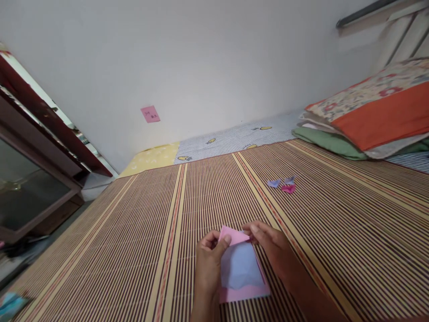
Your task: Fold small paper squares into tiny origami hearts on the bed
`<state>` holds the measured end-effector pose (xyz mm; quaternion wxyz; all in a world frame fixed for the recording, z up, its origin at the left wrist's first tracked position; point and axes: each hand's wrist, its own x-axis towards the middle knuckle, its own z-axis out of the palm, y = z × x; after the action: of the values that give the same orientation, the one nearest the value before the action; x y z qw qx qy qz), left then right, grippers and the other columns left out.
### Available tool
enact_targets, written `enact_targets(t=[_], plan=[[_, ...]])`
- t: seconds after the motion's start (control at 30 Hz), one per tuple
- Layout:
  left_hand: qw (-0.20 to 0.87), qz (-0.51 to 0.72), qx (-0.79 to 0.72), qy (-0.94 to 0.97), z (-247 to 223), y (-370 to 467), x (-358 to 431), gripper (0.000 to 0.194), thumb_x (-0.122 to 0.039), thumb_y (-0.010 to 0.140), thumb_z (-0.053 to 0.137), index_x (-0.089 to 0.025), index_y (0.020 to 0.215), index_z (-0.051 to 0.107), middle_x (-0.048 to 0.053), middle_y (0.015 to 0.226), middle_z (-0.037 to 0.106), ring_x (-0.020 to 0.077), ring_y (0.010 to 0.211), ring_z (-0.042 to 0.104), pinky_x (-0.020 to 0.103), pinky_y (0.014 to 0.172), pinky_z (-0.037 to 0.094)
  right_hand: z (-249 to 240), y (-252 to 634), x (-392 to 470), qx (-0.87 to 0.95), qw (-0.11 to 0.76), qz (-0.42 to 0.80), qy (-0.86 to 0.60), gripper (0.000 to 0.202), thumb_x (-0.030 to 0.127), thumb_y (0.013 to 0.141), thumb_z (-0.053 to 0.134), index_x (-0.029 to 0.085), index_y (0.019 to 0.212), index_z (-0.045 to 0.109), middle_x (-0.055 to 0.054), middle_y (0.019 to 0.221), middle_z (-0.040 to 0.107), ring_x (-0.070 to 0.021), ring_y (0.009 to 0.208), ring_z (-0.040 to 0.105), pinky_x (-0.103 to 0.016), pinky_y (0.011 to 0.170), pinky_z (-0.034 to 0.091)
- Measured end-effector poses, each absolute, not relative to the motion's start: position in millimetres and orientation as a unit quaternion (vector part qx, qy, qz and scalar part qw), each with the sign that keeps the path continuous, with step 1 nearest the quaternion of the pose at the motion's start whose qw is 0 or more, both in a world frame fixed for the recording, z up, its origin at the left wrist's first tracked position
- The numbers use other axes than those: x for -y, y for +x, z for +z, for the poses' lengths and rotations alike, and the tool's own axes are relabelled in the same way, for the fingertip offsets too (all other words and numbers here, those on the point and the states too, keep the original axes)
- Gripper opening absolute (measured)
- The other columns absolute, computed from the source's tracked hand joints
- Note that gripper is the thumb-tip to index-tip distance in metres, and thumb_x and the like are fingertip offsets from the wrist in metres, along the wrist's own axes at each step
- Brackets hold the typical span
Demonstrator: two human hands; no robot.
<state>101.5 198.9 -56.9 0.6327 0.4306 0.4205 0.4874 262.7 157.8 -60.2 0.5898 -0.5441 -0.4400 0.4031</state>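
Observation:
A pink folded paper piece (pixel 232 236) is pinched at its left side by my left hand (pixel 210 257), thumb on top. The fingers of my right hand (pixel 268 241) are closed at its right corner. Below the held piece, a blue sheet (pixel 241 268) lies over a pink sheet (pixel 244 294) on the striped mat (pixel 208 197). Farther off, to the right, sit small folded papers: a lavender one (pixel 274 183), a grey-blue one (pixel 289 180) and a magenta one (pixel 288 189).
Stacked bedding with an orange and floral cover (pixel 392 112) sits at the right. A pink note (pixel 150 114) is on the wall (pixel 214 62). Yellow cloth (pixel 152 158) and checked cloth (pixel 224 141) edge the mat. Turquoise cloth (pixel 12 305) lies at the lower left.

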Motion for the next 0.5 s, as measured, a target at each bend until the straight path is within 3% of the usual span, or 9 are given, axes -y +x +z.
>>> enact_targets(t=[0.17,0.27,0.5], plan=[[0.629,0.517,-0.408,0.414,-58,102,-201,0.032,-0.038,0.066,0.088,-0.016,0.065,0.065,-0.003,0.061,0.061,0.0119,0.057,0.053,0.022,0.058,0.042,-63,255,-156,0.469,0.577,0.413,-0.526,0.043,0.055,0.094,0.054,0.019,0.075,0.069,-0.004,0.072,0.071,-0.0234,0.075,0.068,-0.032,0.071,0.05],[0.631,0.523,-0.402,0.408,-57,103,-201,0.032,-0.037,0.066,0.089,-0.016,0.065,0.066,-0.003,0.061,0.062,0.0113,0.057,0.053,0.022,0.058,0.042,-65,255,-156,0.442,0.606,0.41,-0.519,0.046,0.055,0.097,0.048,0.018,0.079,0.071,-0.005,0.072,0.071,-0.0216,0.071,0.066,-0.032,0.069,0.049],[0.7,0.528,-0.366,0.312,-56,106,-199,0.033,-0.031,0.062,0.092,-0.015,0.064,0.063,-0.003,0.059,0.063,0.01,0.054,0.054,0.021,0.056,0.043,-70,251,-157,0.409,0.625,0.448,-0.491,0.018,0.036,0.084,0.073,0.02,0.094,0.072,-0.001,0.078,0.072,-0.0188,0.074,0.067,-0.028,0.068,0.051]])
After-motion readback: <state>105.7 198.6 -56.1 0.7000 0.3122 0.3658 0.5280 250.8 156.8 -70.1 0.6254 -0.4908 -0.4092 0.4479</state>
